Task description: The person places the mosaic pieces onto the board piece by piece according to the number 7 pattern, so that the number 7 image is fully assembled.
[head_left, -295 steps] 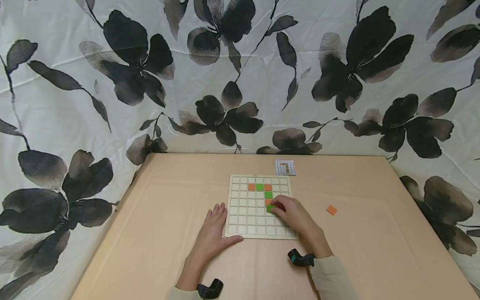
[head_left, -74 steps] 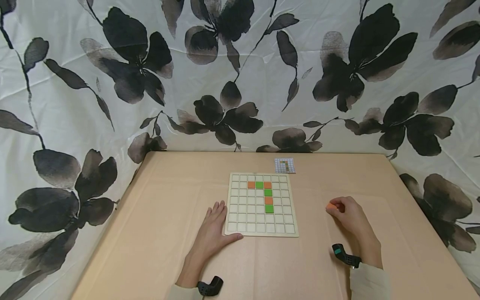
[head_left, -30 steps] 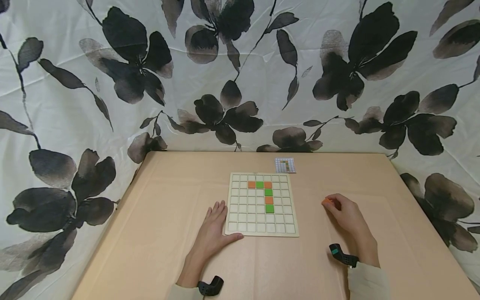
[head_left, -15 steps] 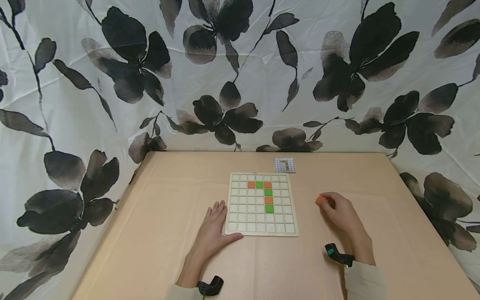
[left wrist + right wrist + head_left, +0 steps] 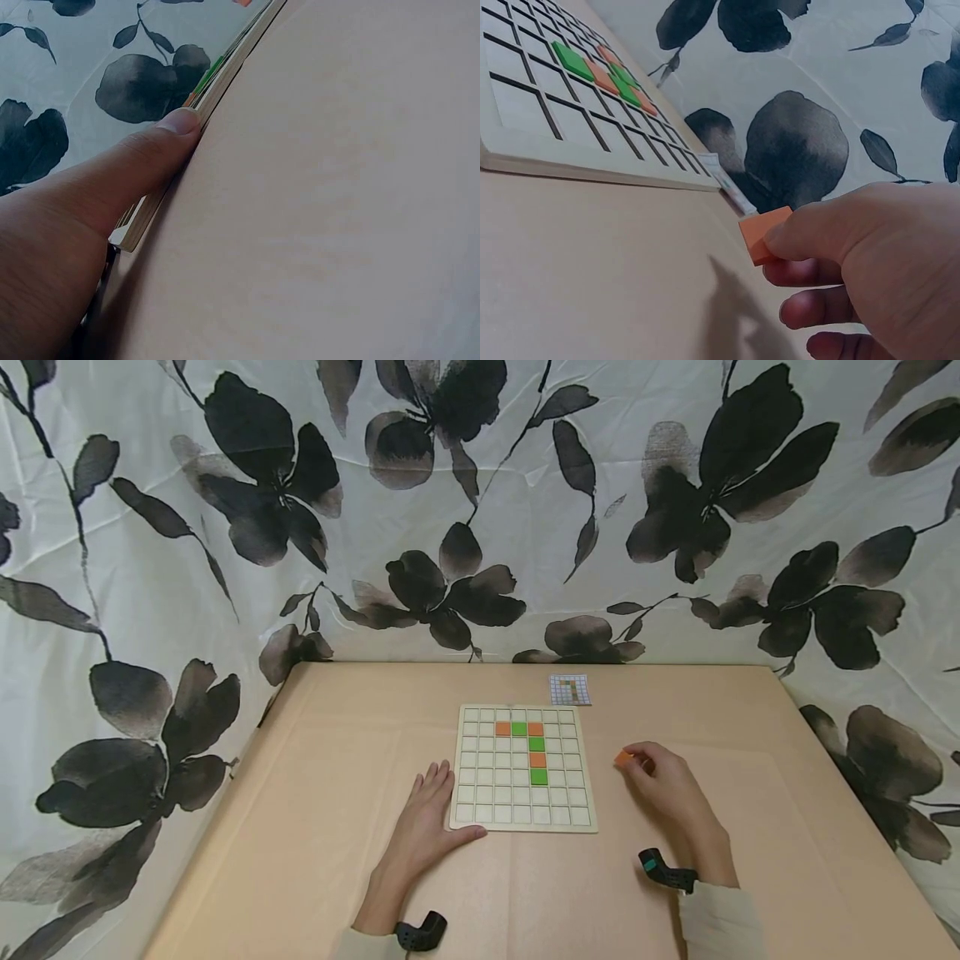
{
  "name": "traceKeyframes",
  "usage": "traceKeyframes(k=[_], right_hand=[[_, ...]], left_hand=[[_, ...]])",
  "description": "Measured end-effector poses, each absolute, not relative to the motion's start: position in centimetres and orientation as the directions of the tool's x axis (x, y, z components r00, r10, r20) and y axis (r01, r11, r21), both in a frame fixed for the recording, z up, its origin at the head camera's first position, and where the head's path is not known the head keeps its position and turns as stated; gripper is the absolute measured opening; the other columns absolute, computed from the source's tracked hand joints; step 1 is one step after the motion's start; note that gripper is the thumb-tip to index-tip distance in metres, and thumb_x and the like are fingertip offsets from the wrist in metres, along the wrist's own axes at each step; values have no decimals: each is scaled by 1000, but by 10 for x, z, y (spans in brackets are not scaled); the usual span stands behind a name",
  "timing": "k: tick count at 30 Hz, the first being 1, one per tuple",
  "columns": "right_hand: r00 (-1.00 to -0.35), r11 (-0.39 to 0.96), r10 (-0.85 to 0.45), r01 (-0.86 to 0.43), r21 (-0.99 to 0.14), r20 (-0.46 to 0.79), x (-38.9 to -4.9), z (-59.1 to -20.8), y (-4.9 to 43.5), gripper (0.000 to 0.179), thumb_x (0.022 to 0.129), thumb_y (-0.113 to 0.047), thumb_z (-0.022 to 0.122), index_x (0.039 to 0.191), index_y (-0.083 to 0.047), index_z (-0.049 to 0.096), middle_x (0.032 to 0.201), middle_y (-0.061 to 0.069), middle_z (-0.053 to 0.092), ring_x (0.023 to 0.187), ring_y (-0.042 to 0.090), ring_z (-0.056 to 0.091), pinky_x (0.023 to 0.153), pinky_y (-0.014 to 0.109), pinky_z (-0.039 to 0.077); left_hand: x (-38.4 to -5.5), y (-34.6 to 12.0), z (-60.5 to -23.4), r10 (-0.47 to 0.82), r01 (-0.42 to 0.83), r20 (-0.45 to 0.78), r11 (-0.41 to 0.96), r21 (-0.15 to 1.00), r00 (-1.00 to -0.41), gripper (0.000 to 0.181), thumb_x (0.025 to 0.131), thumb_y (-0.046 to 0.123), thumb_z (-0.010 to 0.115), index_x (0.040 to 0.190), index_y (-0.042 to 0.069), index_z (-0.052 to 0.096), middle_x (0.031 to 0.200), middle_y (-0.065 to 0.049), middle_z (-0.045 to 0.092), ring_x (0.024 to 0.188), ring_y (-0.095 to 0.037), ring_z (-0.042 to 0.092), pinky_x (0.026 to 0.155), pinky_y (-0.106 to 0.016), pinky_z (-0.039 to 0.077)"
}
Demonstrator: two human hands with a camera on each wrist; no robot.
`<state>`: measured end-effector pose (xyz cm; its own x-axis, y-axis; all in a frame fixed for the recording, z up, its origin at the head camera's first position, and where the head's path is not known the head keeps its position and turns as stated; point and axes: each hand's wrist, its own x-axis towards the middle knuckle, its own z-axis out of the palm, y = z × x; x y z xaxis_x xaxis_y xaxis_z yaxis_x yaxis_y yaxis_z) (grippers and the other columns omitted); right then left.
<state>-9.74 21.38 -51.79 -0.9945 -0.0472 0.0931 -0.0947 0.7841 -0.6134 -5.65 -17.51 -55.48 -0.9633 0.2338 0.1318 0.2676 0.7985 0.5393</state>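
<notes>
A pale gridded board (image 5: 493, 817) lies mid-table, with orange and green square tiles in a row and a column that meet at one corner. The lowest of the column is a green tile (image 5: 538, 777). My left hand (image 5: 429, 820) rests along the board's left side, fingers straight, and its thumb touches the near edge, as the left wrist view shows close up. To the right of the board, my right hand (image 5: 670, 783) pinches an orange tile (image 5: 761, 234) between thumb and fingers. The tile casts its shadow on the table below.
Behind the board lies a small printed card (image 5: 570, 690) with a grid pattern on it. The wooden table (image 5: 315, 735) ends at the back against a floral cloth (image 5: 480, 510). Each wrist wears a black band (image 5: 422, 933).
A green tile was let go in the column. My right hand went right, took up the loose orange tile and now moves left with it. My left hand stayed put.
</notes>
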Motion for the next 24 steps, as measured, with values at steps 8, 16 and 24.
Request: traceKeyframes(k=[8, 16, 24], right_hand=[[-992, 772, -57, -115, -625, 113, -97, -520, 208, 26, 98, -13, 61, 122, -2, 65, 98, 8, 68, 84, 18, 58, 65, 22, 50], [-990, 765, -56, -127, -631, 131, -97, -520, 200, 24, 97, -15, 63, 118, -4, 65, 96, 8, 67, 82, 18, 57, 64, 20, 50], [-991, 759, -59, -120, -640, 116, -95, -520, 193, 22, 97, -18, 64, 117, -7, 64, 95, 6, 67, 82, 19, 56, 63, 19, 50]], left_hand=[[-56, -175, -557, 236, 273, 138, 806, 525, -962, 110, 73, 68, 76, 152, 1, 39, 163, -18, 31, 155, -32, 22, 131, -46, 14], [-56, -175, -558, 235, 275, 143, 808, 521, -961, 110, 73, 68, 76, 153, 3, 39, 162, -18, 32, 155, -33, 21, 131, -47, 15], [-56, -175, -561, 232, 272, 141, 812, 517, -962, 110, 73, 69, 76, 153, 3, 39, 163, -18, 31, 155, -33, 21, 131, -47, 15]])
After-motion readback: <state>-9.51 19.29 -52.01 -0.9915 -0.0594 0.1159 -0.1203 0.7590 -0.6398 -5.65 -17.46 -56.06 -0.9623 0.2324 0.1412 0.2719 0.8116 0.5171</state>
